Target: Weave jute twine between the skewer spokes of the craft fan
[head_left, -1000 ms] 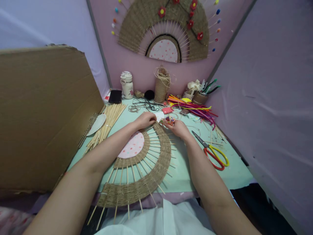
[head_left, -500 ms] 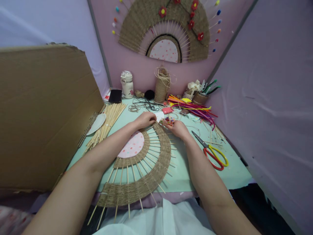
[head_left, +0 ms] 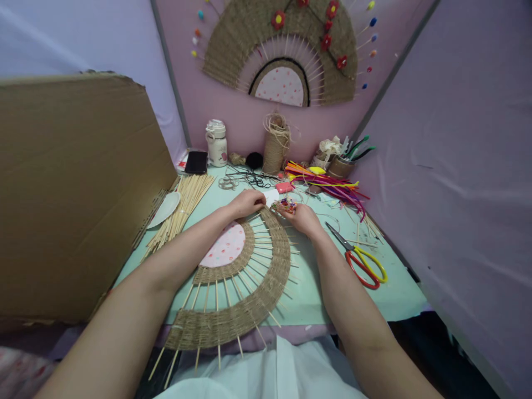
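A half-round fan [head_left: 280,266] of woven twine on thin sticks lies across the table, with a pink dotted centre panel [head_left: 224,244]. At its far end, my left hand [head_left: 248,203] is closed, its fingertips pinching the edge of the woven band. My right hand [head_left: 305,219] is closed just to the right, around a small multicoloured bundle [head_left: 286,206] whose kind I cannot make out. Beyond the fingers lies a white and pink object [head_left: 284,187], partly hidden. Scissors [head_left: 353,255] with red and yellow handles rest beside my right forearm.
A bundle of thin sticks [head_left: 187,202] and a white oval piece [head_left: 165,210] lie left, by a cardboard sheet [head_left: 78,194]. Behind stand a bottle [head_left: 216,145], a twine spool [head_left: 276,145] and bright pipe cleaners [head_left: 328,185]. A finished fan [head_left: 233,52] hangs above.
Almost nothing differs. Both hands keep their places at the far end of the fan, and the view has shifted very slightly.
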Tool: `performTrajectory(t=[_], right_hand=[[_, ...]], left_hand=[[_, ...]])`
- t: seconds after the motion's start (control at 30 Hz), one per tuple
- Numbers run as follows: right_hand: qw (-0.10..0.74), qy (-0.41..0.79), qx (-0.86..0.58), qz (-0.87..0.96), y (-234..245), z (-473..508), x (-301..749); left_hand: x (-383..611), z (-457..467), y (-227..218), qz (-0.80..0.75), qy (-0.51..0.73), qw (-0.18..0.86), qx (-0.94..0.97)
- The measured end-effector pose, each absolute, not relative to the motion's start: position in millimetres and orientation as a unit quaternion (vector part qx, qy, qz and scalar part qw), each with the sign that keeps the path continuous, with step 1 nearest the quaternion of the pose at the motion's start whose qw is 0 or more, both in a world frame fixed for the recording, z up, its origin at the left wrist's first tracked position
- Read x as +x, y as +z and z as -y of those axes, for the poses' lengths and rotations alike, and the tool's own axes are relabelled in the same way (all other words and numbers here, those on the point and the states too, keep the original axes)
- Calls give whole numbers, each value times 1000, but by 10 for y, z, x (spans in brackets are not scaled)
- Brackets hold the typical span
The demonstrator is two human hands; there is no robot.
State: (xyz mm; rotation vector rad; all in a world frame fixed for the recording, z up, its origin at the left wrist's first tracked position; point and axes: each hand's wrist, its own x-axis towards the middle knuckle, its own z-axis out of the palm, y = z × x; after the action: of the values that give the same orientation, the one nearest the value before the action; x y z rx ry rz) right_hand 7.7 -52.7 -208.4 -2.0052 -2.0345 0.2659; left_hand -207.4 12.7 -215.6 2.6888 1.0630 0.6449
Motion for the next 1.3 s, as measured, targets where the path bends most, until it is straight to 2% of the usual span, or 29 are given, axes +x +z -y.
performTrajectory(t=[1.3], right_hand=[[143, 78, -697, 698, -2111, 522, 79]], left_hand=[[-2080, -138, -2181, -358, 220, 95, 903]])
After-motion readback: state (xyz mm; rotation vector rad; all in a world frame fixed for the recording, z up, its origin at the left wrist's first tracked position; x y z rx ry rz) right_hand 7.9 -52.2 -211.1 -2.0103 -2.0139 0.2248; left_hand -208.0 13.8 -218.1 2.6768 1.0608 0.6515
